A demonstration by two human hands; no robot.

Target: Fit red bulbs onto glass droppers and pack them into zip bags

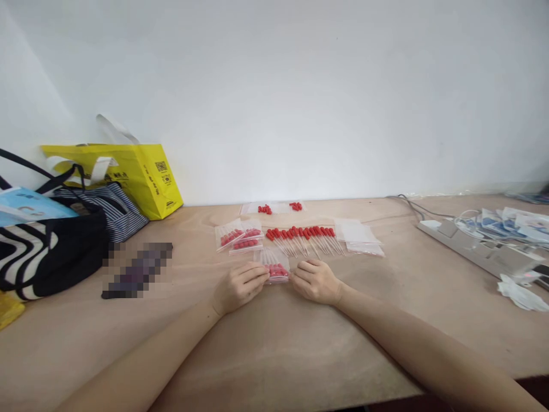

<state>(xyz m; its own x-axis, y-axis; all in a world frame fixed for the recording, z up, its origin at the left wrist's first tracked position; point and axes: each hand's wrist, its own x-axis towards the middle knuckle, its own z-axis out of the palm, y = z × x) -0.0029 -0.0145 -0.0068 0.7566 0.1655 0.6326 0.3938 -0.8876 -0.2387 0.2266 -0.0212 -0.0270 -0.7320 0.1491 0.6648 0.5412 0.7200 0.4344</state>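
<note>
A clear zip bag (278, 279) with several red-bulbed droppers inside lies on the table between my hands, its mouth edge toward me. My left hand (244, 284) grips the bag's left corner, fingers closed. On the right corner, my right hand (315, 280) is closed too, its fingertips partly hidden. Just beyond is a row of loose droppers (300, 233), red bulbs pointing away and clear tubes toward me. Filled zip bags (246, 244) of droppers overlap behind my left hand. To the right of the row lie flat, unfilled zip bags (358, 233).
At the back, red bulbs (265, 210) rest in two clusters beside a row of clear tubes (281, 208). Left are a yellow bag (158, 183), a black-and-white bag (86, 240) and a blurred dark object (137, 272). Right are a power strip (463, 246), packets (514, 223) and crumpled tissue (521, 293).
</note>
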